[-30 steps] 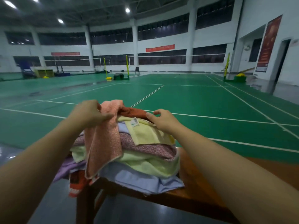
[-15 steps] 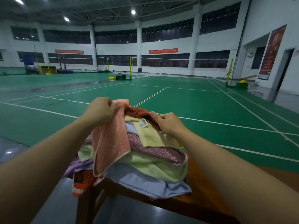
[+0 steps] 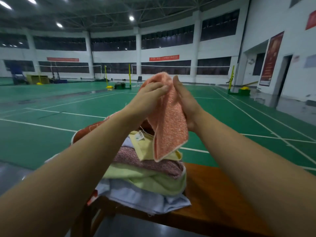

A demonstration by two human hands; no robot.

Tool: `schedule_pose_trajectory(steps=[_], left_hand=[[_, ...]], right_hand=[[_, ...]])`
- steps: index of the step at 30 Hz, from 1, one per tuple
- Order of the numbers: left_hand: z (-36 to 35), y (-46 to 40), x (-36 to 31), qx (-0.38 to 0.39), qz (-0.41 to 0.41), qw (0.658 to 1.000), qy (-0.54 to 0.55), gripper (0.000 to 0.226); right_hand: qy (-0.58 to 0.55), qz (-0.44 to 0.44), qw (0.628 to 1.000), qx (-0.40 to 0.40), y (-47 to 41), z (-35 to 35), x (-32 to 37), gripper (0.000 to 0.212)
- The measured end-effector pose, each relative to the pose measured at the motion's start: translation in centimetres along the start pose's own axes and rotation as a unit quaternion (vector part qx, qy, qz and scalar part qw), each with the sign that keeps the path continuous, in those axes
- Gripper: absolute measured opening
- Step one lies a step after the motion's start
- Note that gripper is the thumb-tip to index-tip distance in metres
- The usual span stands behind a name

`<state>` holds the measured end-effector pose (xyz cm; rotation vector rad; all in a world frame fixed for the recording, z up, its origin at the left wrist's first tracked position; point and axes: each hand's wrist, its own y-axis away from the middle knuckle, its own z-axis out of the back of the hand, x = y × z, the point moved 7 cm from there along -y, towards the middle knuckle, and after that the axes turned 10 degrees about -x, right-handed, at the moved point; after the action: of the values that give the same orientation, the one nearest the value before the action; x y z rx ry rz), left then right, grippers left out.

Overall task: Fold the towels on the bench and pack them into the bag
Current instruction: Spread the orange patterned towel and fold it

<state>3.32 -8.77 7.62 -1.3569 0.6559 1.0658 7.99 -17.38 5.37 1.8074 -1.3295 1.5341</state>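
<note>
A pink towel hangs in the air above the pile, held up between both hands. My left hand grips its upper part from the left, fingers laid across the cloth. My right hand presses against its right side with straight fingers. Below, a loose pile of towels lies on the wooden bench: yellow with a white label, mauve, pale green, light blue, and a rust-red one at the left. No bag is in view.
The bench runs off to the right, bare wood there. Beyond it spreads a green badminton court with white lines, net posts and a dark grey floor strip at the near left.
Both hands have lifted the pink towel off the pile and up in front of me. My right hand left the yellow towel and came against the pink one.
</note>
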Motion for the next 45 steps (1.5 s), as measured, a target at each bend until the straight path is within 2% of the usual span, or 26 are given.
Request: schedule_pose_trajectory(steps=[3,5,6,8,9,10,11,12,13,15,17,18,19,22,24,28,30,31,33,35,37,38,42,44,45], left_hand=[[-3.8,0.2,0.7,0.092,0.038,0.993,0.058,0.067],[-6.2,0.2,1.5,0.124,0.044,0.989,0.063,0.076],[-7.3,0.3,1.6,0.127,0.025,0.99,0.046,0.07],[-8.9,0.6,1.4,0.092,-0.059,0.994,-0.024,0.035],[-9.1,0.7,1.1,0.052,-0.107,0.991,-0.055,0.028],[-9.0,1.0,0.7,0.0,-0.152,0.986,-0.071,0.037],[-8.8,1.2,0.7,-0.047,-0.176,0.98,-0.078,0.046],[-9.3,1.4,1.2,-0.06,-0.178,0.979,-0.073,0.049],[-10.6,1.4,2.3,-0.04,-0.163,0.983,-0.079,0.047],[-15.2,1.7,5.9,0.066,-0.116,0.981,-0.14,0.039],[-19.9,3.2,10.0,0.178,-0.073,0.957,-0.219,0.029],[-21.8,4.3,11.6,0.221,-0.067,0.943,-0.24,0.03],[-23.3,5.5,12.8,0.255,-0.067,0.931,-0.252,0.032],[-25.8,8.4,15.4,0.326,-0.054,0.898,-0.292,0.041],[-26.7,9.3,17.1,0.352,-0.032,0.874,-0.333,0.04],[-26.5,8.4,16.6,0.286,-0.093,0.818,-0.49,0.037],[-26.6,8.4,16.4,0.284,-0.091,0.81,-0.505,0.045],[-26.7,8.5,16.4,0.287,-0.077,0.824,-0.482,0.047],[-27.3,8.5,17.0,0.293,-0.034,0.879,-0.376,0.047],[-27.9,8.6,16.9,0.287,-0.003,0.926,-0.246,0.051],[-28.6,8.5,16.1,0.274,0.024,0.954,-0.122,0.063],[-28.9,8.6,15.5,0.279,0.041,0.957,-0.064,0.064],[-30.5,8.6,12.8,0.334,0.097,0.934,0.082,0.038],[-30.5,8.0,11.8,0.334,0.108,0.93,0.11,0.042],[-30.3,7.6,11.5,0.329,0.102,0.933,0.101,0.045]], right_hand=[[0.016,-0.01,1.0,-0.007,2.2,3.9,1.7,0.066],[0.043,-0.014,0.998,-0.033,3.9,6.5,2.4,0.06],[0.067,-0.017,0.996,-0.054,4.9,8.1,2.8,0.054],[0.162,-0.005,0.979,-0.127,7.5,11.6,4.3,0.044],[0.227,0.0,0.962,-0.153,8.9,13.4,5.0,0.042],[0.294,-0.008,0.941,-0.165,10.4,15.2,5.6,0.042],[0.362,-0.033,0.917,-0.165,12.0,16.9,5.7,0.044],[0.434,-0.072,0.884,-0.157,13.6,18.5,5.4,0.046],[0.503,-0.115,0.845,-0.143,15.2,20.0,4.8,0.048],[0.626,-0.198,0.747,-0.103,17.9,23.4,2.7,0.053],[0.732,-0.231,0.638,-0.064,19.6,26.6,1.0,0.055],[0.766,-0.225,0.599,-0.06,20.1,28.1,0.6,0.056],[0.783,-0.209,0.582,-0.071,20.4,29.2,0.6,0.058],[0.774,-0.135,0.602,-0.144,20.7,31.1,2.5,0.064],[0.777,-0.097,0.598,-0.171,20.8,31.7,4.2,0.064],[0.806,-0.064,0.553,-0.202,21.4,32.5,6.5,0.063],[0.782,-0.062,0.58,-0.222,21.8,32.6,6.7,0.062],[0.755,-0.066,0.61,-0.23,22.0,32.6,6.5,0.061],[0.694,-0.076,0.674,-0.242,22.5,32.1,5.7,0.053],[0.654,-0.077,0.717,-0.23,22.6,30.7,5.0,0.042],[0.616,-0.078,0.756,-0.208,22.5,29.1,4.7,0.032],[0.593,-0.077,0.777,-0.199,22.4,28.4,4.7,0.03],[0.484,-0.081,0.851,-0.19,22.0,26.6,6.1,0.033],[0.457,-0.086,0.861,-0.205,22.1,27.0,7.1,0.033],[0.466,-0.09,0.854,-0.213,22.1,27.4,7.7,0.036]])
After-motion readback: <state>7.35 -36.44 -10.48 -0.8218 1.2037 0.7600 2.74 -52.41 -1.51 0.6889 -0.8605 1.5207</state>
